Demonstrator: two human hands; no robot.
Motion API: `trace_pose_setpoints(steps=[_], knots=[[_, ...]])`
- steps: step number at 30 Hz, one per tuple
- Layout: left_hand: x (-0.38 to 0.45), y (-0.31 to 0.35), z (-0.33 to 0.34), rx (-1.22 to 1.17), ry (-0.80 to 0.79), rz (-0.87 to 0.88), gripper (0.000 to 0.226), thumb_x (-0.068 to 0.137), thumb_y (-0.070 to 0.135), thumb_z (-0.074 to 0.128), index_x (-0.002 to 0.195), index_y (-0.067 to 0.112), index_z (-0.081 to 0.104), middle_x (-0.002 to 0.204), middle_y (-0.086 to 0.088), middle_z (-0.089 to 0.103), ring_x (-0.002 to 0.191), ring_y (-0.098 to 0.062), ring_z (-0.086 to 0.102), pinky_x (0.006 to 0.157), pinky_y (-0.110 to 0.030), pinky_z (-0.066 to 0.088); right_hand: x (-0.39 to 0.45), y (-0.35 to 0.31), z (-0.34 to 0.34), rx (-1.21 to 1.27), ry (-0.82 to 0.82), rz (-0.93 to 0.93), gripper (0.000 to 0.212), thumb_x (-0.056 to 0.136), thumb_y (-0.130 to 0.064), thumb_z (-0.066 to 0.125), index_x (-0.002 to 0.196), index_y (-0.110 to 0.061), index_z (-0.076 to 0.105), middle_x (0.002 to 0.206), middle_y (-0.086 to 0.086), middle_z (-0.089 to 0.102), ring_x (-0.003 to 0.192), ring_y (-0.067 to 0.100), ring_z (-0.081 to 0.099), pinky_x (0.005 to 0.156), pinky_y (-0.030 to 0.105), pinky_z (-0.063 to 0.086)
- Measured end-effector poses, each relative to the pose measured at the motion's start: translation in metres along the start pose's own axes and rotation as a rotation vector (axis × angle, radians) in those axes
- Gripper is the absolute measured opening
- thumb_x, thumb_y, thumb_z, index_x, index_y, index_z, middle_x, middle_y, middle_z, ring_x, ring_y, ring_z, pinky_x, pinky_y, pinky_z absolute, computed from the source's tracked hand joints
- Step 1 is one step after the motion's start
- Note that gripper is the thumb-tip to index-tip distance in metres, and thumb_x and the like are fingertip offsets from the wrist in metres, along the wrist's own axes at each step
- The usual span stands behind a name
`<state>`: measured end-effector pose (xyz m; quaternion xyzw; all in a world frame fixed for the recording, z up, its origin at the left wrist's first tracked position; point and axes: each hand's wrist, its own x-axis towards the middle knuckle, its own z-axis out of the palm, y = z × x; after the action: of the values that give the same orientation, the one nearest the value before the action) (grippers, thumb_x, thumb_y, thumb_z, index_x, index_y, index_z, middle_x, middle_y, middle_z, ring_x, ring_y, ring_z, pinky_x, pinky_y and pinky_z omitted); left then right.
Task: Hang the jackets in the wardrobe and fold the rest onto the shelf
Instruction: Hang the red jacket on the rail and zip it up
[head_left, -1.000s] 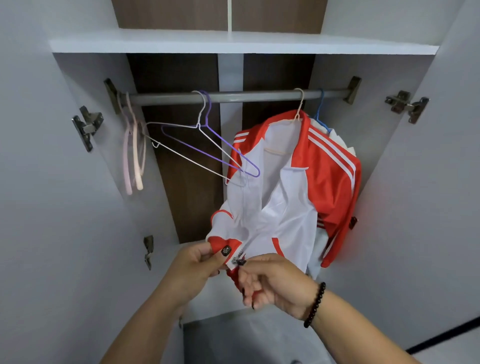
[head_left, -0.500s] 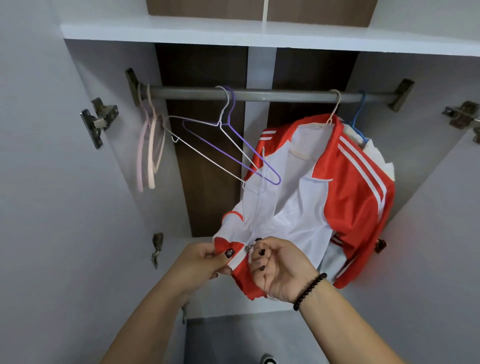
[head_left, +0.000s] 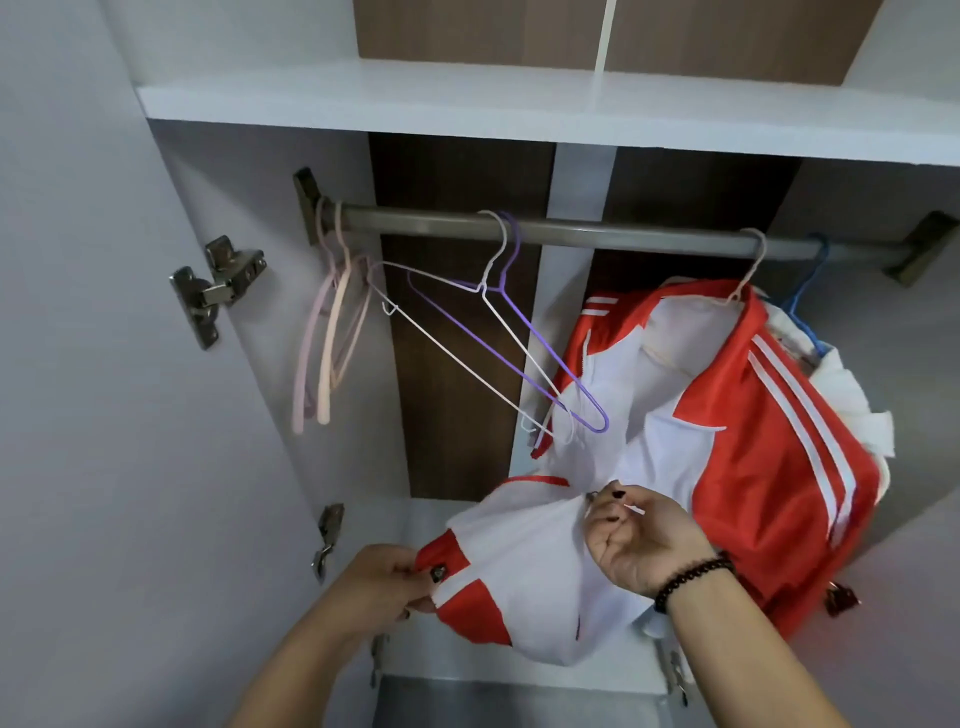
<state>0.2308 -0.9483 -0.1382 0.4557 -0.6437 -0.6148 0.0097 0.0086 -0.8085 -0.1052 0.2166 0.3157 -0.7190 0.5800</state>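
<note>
My left hand pinches the red hem corner of the jacket, thumb on top, fingers curled beneath the cloth. My right hand has its grip closed small, thumb and forefinger nipping the zipper pull at the white front panel; a dark bead bracelet sits on that wrist. Between the two hands the lower front of the jacket is drawn out toward me, white with red trim.

Jacket: red, white panels, three white stripes down the sleeve. It hangs from a pale wire hanger hooked over the wardrobe rail, right of centre. Just behind it, a blue hanger carries a white garment, mostly hidden.

Left of the jacket, a white wire hanger and a purple wire hanger hang bare and tilted, lower ends touching the jacket's shoulder. Pink hangers bunch at the rail's left end.

White shelf above the rail. Door hinge on the left panel.
</note>
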Motion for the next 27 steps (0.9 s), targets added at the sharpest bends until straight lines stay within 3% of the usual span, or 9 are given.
trace_pose_setpoints(steps=[4,7,10,13,15,17,19,22,27], knots=[[0.024,-0.017,-0.002,-0.057,0.145,-0.088,0.01,0.089,0.01,0.064,0.08,0.009,0.067,0.07,-0.001,0.068,0.063,-0.01,0.061,0.058,-0.022,0.041,0.005,0.002,0.004,-0.158,0.033,0.041,0.019,0.08,-0.007,0.046,0.063,-0.014,0.051,0.048,-0.003,0.048,0.034,0.012,0.044,0.037,0.015,0.037],[0.045,-0.014,0.01,0.031,0.232,-0.046,0.011,0.084,0.009,0.07,0.081,0.014,0.06,0.086,0.001,0.062,0.091,-0.02,0.059,0.078,-0.026,0.045,0.01,0.017,0.005,-0.187,0.018,0.099,0.021,0.079,-0.007,0.048,0.058,-0.013,0.051,0.048,-0.003,0.047,0.036,0.012,0.043,0.037,0.016,0.037],[0.056,0.0,0.04,0.014,0.171,0.084,0.036,0.075,0.016,0.081,0.099,0.024,0.056,0.113,0.003,0.06,0.11,-0.019,0.057,0.092,-0.029,0.048,0.012,0.029,0.001,-0.158,0.016,0.141,0.025,0.079,-0.005,0.049,0.055,-0.013,0.044,0.046,-0.004,0.039,0.034,0.01,0.039,0.036,0.013,0.032],[0.058,0.017,0.075,0.124,0.029,0.258,0.042,0.076,0.023,0.08,0.111,0.03,0.057,0.116,0.016,0.057,0.109,-0.003,0.052,0.089,-0.015,0.042,0.009,0.039,-0.006,-0.123,0.004,0.17,0.03,0.085,-0.008,0.046,0.056,-0.012,0.043,0.044,-0.003,0.033,0.03,0.01,0.036,0.03,0.014,0.029],[0.059,0.024,0.096,0.144,-0.029,0.386,0.034,0.081,0.017,0.074,0.108,0.029,0.059,0.109,0.019,0.06,0.102,0.002,0.055,0.081,-0.005,0.041,0.006,0.042,-0.008,-0.115,-0.012,0.165,0.034,0.088,-0.009,0.043,0.054,-0.011,0.045,0.042,-0.002,0.033,0.028,0.01,0.035,0.028,0.016,0.029],[0.063,0.027,0.111,0.156,-0.017,0.471,0.021,0.087,0.012,0.066,0.093,0.031,0.062,0.094,0.019,0.064,0.09,0.0,0.062,0.08,-0.011,0.047,0.003,0.038,-0.008,-0.104,-0.019,0.161,0.036,0.088,-0.008,0.041,0.052,-0.011,0.044,0.04,-0.002,0.032,0.027,0.01,0.033,0.027,0.015,0.027],[0.07,0.026,0.121,0.17,0.0,0.509,0.03,0.087,0.012,0.068,0.07,0.036,0.061,0.069,0.021,0.063,0.07,-0.002,0.062,0.071,-0.018,0.049,0.002,0.024,-0.01,-0.065,-0.011,0.151,0.033,0.085,-0.007,0.041,0.052,-0.013,0.041,0.04,-0.004,0.031,0.027,0.009,0.032,0.028,0.014,0.025],[0.077,0.029,0.128,0.216,0.009,0.53,0.048,0.082,0.02,0.075,0.043,0.034,0.05,0.043,0.019,0.046,0.049,-0.001,0.045,0.056,-0.01,0.034,0.001,-0.002,-0.013,-0.042,0.058,0.149,0.029,0.081,-0.003,0.043,0.054,-0.014,0.039,0.043,-0.005,0.031,0.028,0.009,0.031,0.028,0.014,0.025],[0.084,0.038,0.135,0.216,0.112,0.466,0.04,0.082,0.037,0.072,0.049,0.029,0.051,0.041,0.014,0.048,0.047,-0.01,0.047,0.057,-0.016,0.038,0.004,-0.021,-0.011,-0.023,0.062,0.173,0.029,0.084,-0.005,0.045,0.058,-0.015,0.04,0.043,-0.002,0.034,0.028,0.01,0.034,0.026,0.016,0.028]])
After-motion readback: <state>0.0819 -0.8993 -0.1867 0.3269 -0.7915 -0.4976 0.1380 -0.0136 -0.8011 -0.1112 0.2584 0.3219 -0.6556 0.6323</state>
